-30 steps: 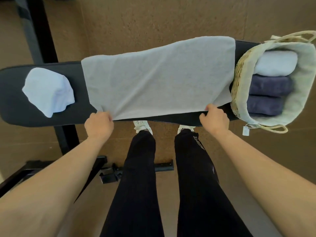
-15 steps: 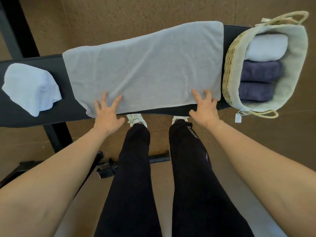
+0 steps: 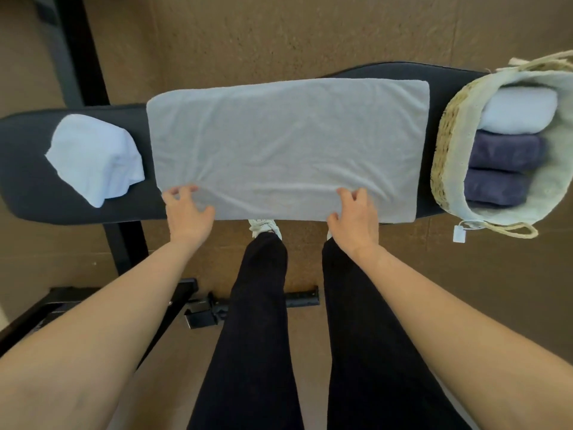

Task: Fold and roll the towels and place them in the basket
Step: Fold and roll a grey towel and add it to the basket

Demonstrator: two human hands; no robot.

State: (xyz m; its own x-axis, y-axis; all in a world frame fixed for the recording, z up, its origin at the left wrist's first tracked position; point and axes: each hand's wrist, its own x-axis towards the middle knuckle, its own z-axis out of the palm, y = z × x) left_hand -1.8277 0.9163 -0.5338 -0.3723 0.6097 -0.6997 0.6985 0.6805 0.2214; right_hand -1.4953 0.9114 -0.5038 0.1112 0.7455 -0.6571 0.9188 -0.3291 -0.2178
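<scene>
A light grey towel [image 3: 285, 144] lies spread flat across the dark padded bench [image 3: 28, 187]. My left hand [image 3: 186, 212] rests on the towel's near left part, fingertips bent down onto the cloth. Further right along the near edge, my right hand [image 3: 355, 218] touches the towel the same way, its thumb at the edge. Neither hand lifts any cloth. A woven basket [image 3: 446, 141] with a pale lining stands on the bench's right end. It holds one white rolled towel [image 3: 521, 110] and two dark purple rolled towels [image 3: 505, 153]. A crumpled white towel [image 3: 96, 156] sits on the bench's left end.
The bench's black metal frame [image 3: 127, 252] and foot bar [image 3: 248, 302] stand on the brown floor below. My legs in black trousers and white shoes [image 3: 263, 226] are right against the bench's near edge. A tag [image 3: 459, 234] hangs from the basket.
My hands let go of the towel's near corners, spread flat on it, and now rest with bent fingers closer to the near edge. The towel lies squarer and smoother on the bench.
</scene>
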